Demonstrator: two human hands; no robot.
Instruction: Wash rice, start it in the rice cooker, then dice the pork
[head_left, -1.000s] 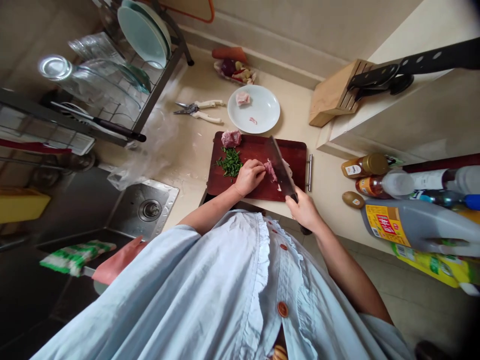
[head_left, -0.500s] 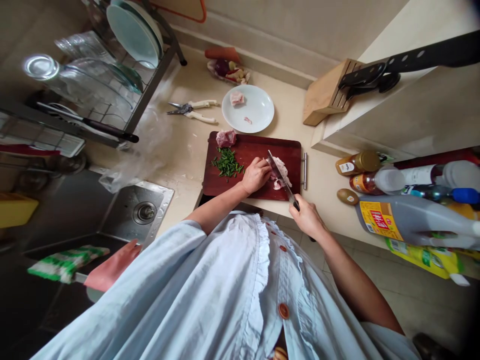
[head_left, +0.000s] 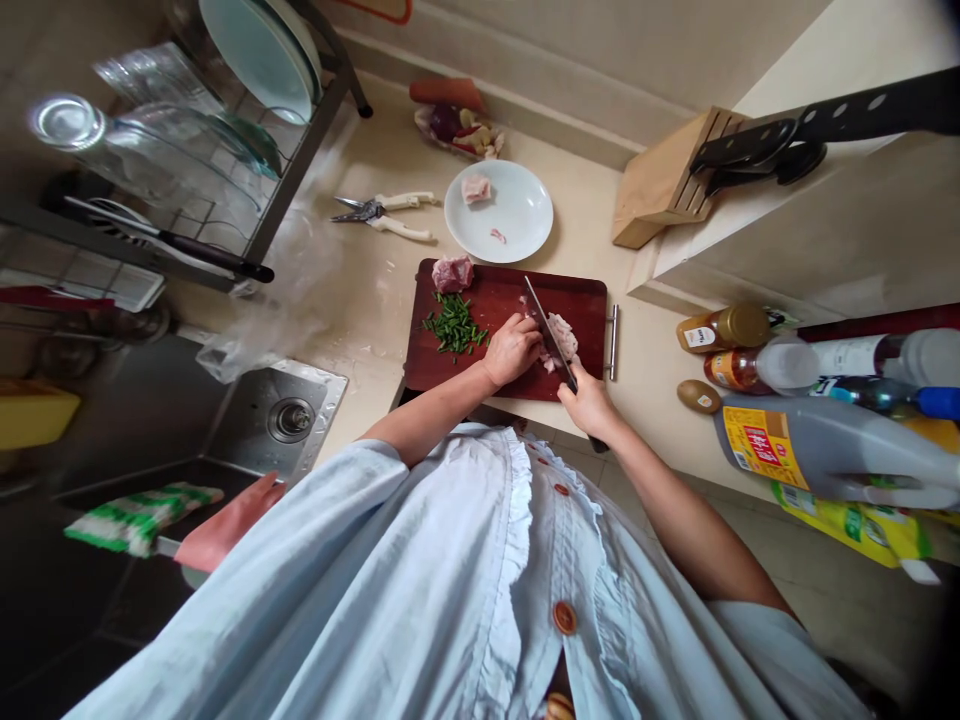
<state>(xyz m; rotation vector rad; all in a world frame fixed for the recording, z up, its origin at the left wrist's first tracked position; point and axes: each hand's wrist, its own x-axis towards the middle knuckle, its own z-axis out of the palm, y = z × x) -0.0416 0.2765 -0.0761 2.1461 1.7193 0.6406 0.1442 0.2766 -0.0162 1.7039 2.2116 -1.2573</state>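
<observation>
Two hands meet on a dark red wooden cutting board [head_left: 585, 300] with a metal bar handle at its right end. The left hand [head_left: 512, 350] is curled, its fingertips pressing down on a pale pink, fatty lump of meat [head_left: 564, 335] near the board's middle. The right hand [head_left: 589, 405] is closed tight round the dark handle of a knife [head_left: 544, 325], whose broad steel blade stands on edge against the meat, just beside the left knuckles. Chopped green stalks [head_left: 454, 325] form a loose heap on the board's left, and a second raw chunk [head_left: 452, 272] sits at its far left corner. Beyond is a round, glossy white plate [head_left: 525, 200]. At right, a big grey plastic bottle [head_left: 840, 450] bears a yellow label with red characters, too blurred to read. A gold-capped amber bottle [head_left: 724, 328] is beyond it.
</observation>
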